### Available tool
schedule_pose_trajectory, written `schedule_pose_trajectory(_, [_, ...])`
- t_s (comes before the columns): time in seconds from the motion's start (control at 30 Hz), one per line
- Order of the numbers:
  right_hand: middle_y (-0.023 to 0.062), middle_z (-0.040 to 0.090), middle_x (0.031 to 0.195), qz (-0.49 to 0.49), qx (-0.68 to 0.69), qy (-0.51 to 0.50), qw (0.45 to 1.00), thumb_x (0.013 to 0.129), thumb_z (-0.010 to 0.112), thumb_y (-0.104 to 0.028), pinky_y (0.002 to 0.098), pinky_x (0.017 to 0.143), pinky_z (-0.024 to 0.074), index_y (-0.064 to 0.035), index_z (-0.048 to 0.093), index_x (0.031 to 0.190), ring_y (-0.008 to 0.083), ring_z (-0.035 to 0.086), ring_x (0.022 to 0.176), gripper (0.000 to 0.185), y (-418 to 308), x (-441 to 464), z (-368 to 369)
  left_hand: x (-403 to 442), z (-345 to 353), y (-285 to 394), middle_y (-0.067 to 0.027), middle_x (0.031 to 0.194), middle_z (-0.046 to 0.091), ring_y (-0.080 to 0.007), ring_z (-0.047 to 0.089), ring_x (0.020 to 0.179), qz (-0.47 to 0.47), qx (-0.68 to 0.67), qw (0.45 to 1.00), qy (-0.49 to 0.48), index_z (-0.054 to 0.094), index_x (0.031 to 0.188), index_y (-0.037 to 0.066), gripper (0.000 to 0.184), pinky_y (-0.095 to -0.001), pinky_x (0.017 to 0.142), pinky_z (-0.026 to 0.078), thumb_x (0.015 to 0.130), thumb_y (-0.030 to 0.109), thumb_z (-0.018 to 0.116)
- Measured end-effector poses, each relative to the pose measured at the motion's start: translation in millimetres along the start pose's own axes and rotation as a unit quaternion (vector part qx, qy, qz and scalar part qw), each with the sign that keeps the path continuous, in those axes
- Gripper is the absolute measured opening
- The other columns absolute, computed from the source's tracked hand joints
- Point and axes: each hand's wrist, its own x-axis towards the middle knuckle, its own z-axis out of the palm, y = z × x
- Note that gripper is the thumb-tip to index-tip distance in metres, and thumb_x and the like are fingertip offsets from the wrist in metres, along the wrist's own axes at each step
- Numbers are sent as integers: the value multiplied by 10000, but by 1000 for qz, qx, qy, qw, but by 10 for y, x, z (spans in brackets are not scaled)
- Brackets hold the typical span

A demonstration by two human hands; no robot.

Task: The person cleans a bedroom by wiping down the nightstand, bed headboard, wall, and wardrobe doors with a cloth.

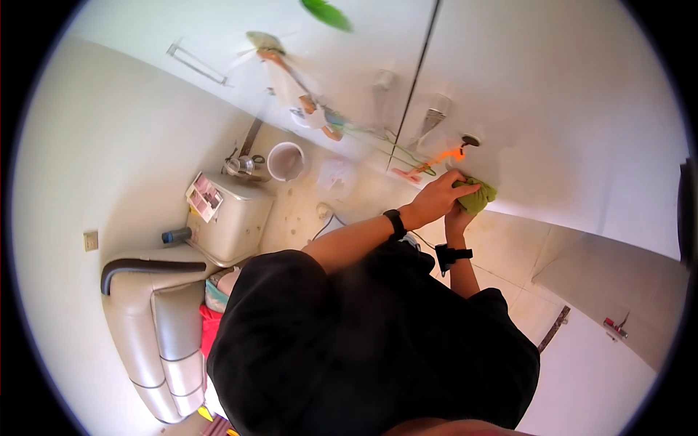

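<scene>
A folded green cloth (478,197) is held between my two hands, close to the white door panel (567,145). My left hand (438,195) reaches in from the left, its thumb and fingers closed on the cloth's upper side. From below, my right hand (457,219) grips the same cloth, with most of its fingers hidden behind it. Black bands circle both wrists. Just above the hands, an orange strap-like item (440,158) hangs by a dark round hook (471,140) on the panel. A clear hook or holder (435,112) is fixed beside it.
A dark seam divides the white panels, and a printed figure (294,87) decorates the left one. On the floor stands a whitish bucket (286,161), near a beige cabinet (231,221) with a kettle-like metal item (240,166). A beige sofa (138,320) lies at left.
</scene>
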Motion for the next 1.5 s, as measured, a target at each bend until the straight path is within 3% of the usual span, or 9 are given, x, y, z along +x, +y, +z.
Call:
schedule_pose_trajectory(0.03, [104,569,1291,57,153,43,986,996,529,-134,358,1011,477,-44,448,1381,226,554,1202,404,78,-24,43,-81,14,-70,-107,1038,540,-285,592,948,-18,10,1000,2,653,1251,173,489,-366,803,523,806,-22,602])
schedule_pose_trajectory(0.13, [92,593,1202,-22,-418,-83,905,966,530,-44,322,905,508,-32,443,1366,199,600,1082,409,171,-231,93,-427,73,-398,-147,1053,541,-330,598,953,-133,5,989,-64,604,1306,172,523,-404,823,511,820,-22,583])
schedule_pose_trajectory(0.27, [85,649,950,132,-339,-149,919,946,520,-2,274,560,504,-4,496,1236,144,619,662,291,391,-463,124,-847,-216,-568,-186,1072,541,-368,598,957,-272,-17,953,-135,526,1376,166,545,-432,843,494,847,51,584])
schedule_pose_trajectory(0.6, [107,660,886,145,-390,-319,851,940,568,-45,292,606,513,-23,473,1187,149,643,679,266,636,-1094,1381,-2080,-1618,-831,-207,1168,597,-320,624,1000,-288,-101,951,-48,474,1411,67,578,-392,895,494,909,287,657])
schedule_pose_trajectory(0.67, [158,661,916,123,-402,-346,839,939,590,-78,352,680,512,-34,493,1165,265,669,783,250,762,-1294,1824,-2356,-2006,-890,-222,1183,611,-298,631,1022,-302,-128,944,24,482,1388,31,599,-379,893,501,915,345,670])
schedule_pose_trajectory(0.77, [242,639,1023,87,-425,-393,811,909,620,-69,418,785,503,-23,511,1191,424,627,959,306,929,-1694,2633,-2797,-2740,-863,-193,1136,646,-229,641,1005,-415,-161,888,115,489,1358,16,584,-334,836,520,933,380,655])
schedule_pose_trajectory(0.93, [252,627,1114,-23,-383,-538,750,825,640,13,432,847,496,-31,513,1265,433,607,1031,460,1277,-2326,3793,-3610,-3818,-678,-106,1070,673,-198,662,944,-467,-291,793,260,487,1359,70,636,-334,790,538,902,478,656])
schedule_pose_trajectory(1.2, [208,574,1211,13,-264,-675,689,777,674,7,406,912,473,-33,526,1288,401,564,1109,533,1375,-2999,5281,-4318,-4977,-435,-55,1250,575,-147,552,1131,-346,-404,741,411,461,1369,44,551,-313,971,462,914,249,695])
schedule_pose_trajectory(1.5, [172,293,1536,-101,-232,-761,597,700,814,-183,438,1112,339,-48,497,1370,364,348,1390,753,1834,-2872,6849,-4382,-6328,-685,-78,1112,638,-145,605,1034,-369,-121,763,516,560,1210,24,459,-313,899,510,819,120,782])
